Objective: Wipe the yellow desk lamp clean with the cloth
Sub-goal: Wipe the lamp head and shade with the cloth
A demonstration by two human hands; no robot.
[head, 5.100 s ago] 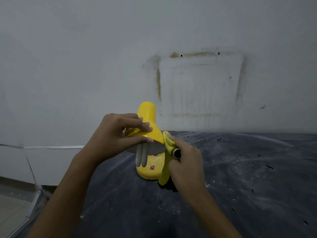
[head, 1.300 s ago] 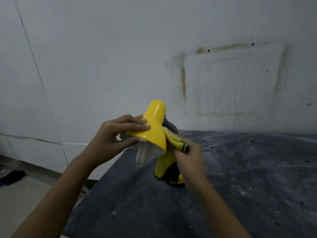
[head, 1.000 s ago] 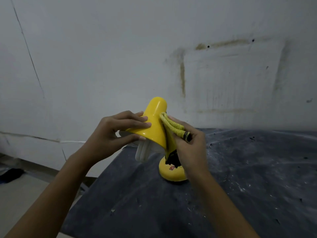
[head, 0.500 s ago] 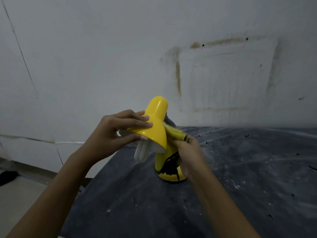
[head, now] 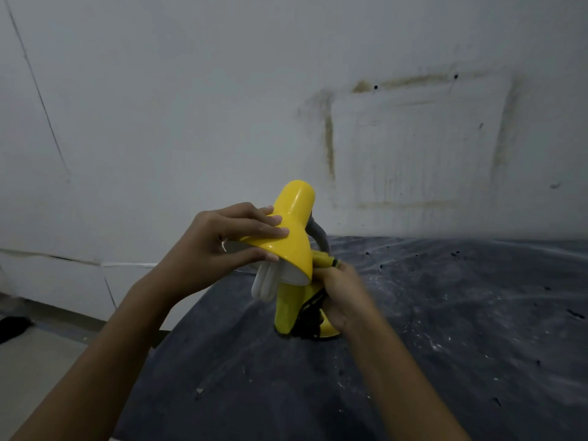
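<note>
Yellow cloth (head: 324, 259) has slid down lamp (head: 294, 224).

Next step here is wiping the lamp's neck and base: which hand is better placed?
Right. The right hand grips the yellow cloth beside the grey neck, above the base. The left hand is occupied, holding the lamp shade by its rim.
</note>
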